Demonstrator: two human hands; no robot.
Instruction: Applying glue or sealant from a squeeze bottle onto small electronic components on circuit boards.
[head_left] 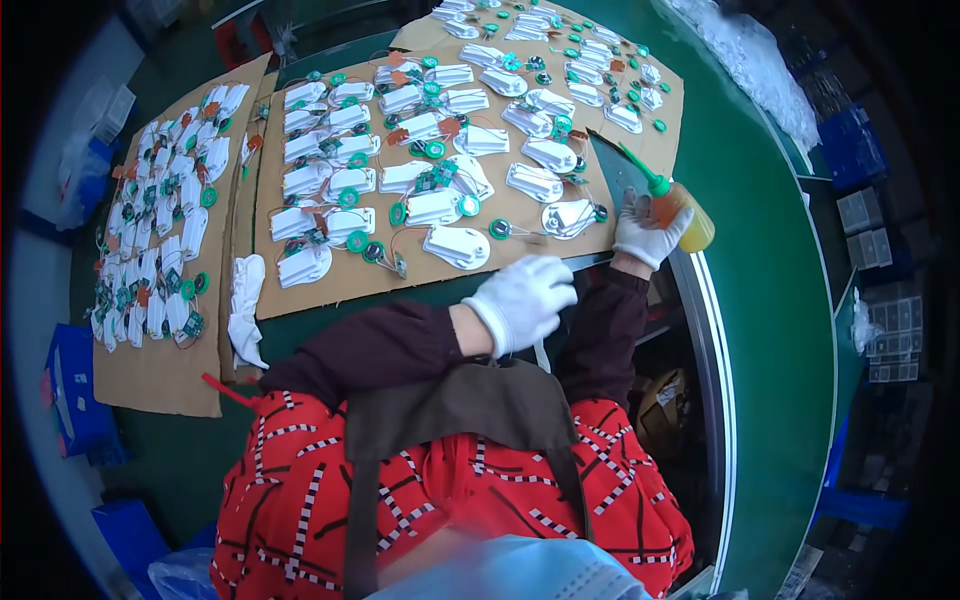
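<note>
My right hand (645,232), in a white glove, grips a squeeze bottle (697,228) of yellow liquid with a green pointed nozzle tilted up and left. In front of my chest is my gloved left hand (522,303), seen from the back with its fingers curled; whatever they may hold is hidden. Nearest to it lies a white plastic housing (457,246) on the cardboard sheet (375,284). A small dark round part with a green rim (500,229) sits beside that housing. Another white housing (570,218) with a round part and wires lies between my hands.
Rows of white housings with green circuit boards, round parts and thin wires cover the cardboard. A second loaded cardboard sheet (165,372) stands at left, with a crumpled white glove (246,305) nearby. The green bench (765,330) runs along the right; blue bins (85,385) stand at far left.
</note>
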